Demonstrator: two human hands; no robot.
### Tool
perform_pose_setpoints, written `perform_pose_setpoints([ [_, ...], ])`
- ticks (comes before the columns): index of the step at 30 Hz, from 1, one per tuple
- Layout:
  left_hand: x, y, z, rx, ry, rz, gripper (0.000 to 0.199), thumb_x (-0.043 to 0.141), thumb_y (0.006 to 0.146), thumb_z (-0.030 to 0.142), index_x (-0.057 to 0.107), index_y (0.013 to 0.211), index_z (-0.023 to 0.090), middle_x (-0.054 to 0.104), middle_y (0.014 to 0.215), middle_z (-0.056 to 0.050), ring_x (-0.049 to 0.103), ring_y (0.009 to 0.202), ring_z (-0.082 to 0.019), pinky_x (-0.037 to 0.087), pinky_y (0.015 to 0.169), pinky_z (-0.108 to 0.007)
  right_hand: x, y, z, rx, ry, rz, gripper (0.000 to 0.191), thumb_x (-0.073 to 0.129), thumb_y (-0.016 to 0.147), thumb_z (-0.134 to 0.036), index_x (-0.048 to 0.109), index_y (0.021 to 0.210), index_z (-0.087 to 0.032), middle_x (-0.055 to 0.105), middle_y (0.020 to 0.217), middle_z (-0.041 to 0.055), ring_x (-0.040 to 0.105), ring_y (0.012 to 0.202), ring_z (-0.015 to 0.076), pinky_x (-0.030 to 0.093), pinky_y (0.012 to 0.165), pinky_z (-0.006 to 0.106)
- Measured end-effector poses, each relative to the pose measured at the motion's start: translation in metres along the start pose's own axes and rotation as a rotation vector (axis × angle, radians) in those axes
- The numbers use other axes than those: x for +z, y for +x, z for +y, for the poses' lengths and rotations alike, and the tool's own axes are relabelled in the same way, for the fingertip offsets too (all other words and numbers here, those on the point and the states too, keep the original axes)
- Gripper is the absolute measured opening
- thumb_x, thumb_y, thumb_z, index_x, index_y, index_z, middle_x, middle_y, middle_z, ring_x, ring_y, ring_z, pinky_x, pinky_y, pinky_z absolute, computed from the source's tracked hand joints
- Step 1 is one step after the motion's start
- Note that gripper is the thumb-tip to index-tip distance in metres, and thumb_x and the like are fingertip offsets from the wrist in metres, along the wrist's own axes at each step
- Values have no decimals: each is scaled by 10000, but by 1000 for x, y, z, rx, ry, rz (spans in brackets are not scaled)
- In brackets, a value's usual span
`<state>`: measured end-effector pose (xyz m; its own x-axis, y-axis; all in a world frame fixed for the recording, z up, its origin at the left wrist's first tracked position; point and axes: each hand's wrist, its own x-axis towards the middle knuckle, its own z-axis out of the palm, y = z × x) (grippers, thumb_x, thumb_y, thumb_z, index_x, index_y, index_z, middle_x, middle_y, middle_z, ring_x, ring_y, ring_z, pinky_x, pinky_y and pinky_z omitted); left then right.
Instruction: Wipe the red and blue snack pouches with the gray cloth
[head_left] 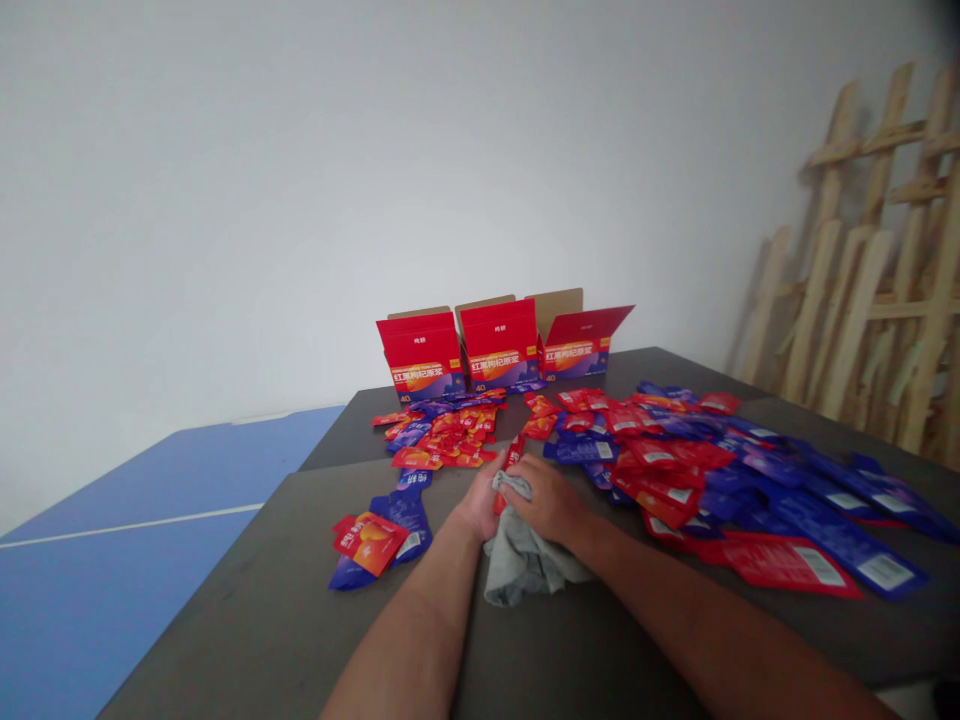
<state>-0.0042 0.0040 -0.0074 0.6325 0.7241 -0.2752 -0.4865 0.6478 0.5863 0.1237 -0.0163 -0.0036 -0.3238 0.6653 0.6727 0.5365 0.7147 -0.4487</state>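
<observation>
Between left hand (477,498), gripping it, and right hand (553,502), closed on crumpled grey fabric cloth (525,562): 1 slim red plastic sachet (514,453), lengthwise forward.

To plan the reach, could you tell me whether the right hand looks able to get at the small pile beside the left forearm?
Probably not directly: the left forearm lies between the right hand and the small pile, and that hand holds the cloth.
</observation>
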Motion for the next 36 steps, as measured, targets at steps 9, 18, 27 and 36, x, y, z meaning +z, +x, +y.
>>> perform_pose_setpoints([
  [9,4,6,-8,21,19,-97,454,473,869,446,621,1106,88,712,929,-136,658,946,-278,424,923,-385,-1,11,30,255,2,277,156,524,831,-317,581,865,-176,626,840,66,585,819,202,452,773,325],
  [18,12,-4,-2,0,47,-57,414,492,840,436,633,1079,128,713,880,-117,671,860,-276,484,809,-391,-5,13,55,476,11,325,251,479,820,-415,579,825,-184,653,806,60,597,768,207,446,705,319],
  [27,-9,5,18,403,-181,113,174,534,833,259,625,899,126,639,683,-40,585,538,-108,472,515,-207,-11,13,48,456,89,310,278,515,799,-457,598,822,-192,662,784,39,599,738,194,454,686,297],
  [36,-8,10,21,563,-228,256,185,513,884,219,596,1003,104,692,872,-95,667,756,-165,544,751,-295,-20,7,25,126,137,70,150,571,806,-346,611,819,-202,623,800,22,586,770,175,464,741,297],
])
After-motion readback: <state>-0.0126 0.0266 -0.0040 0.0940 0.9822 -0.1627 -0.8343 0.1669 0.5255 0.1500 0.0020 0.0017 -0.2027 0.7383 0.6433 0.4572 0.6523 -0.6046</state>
